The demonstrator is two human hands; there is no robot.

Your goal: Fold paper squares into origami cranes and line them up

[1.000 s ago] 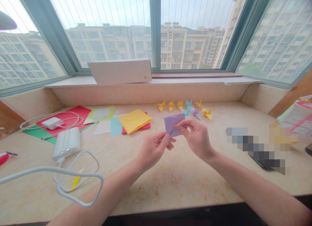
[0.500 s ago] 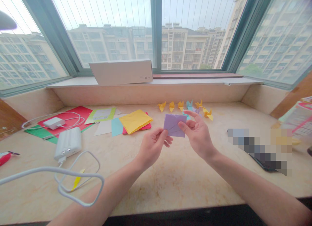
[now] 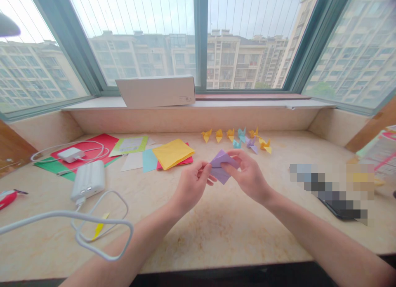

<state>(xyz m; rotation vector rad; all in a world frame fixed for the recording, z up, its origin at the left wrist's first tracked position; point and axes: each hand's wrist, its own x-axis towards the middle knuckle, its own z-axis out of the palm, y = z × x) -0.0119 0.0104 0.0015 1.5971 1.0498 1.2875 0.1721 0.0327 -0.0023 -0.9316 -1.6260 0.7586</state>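
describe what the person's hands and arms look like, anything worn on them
The left hand and right hand wear no gloves. The left forearm and right forearm show no sleeves, and no watch, bracelet or ring is visible.

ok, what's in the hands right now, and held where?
Purple paper. The left hand pinches its left corner between thumb and fingers; the right hand grips its right side, thumb on the near face.
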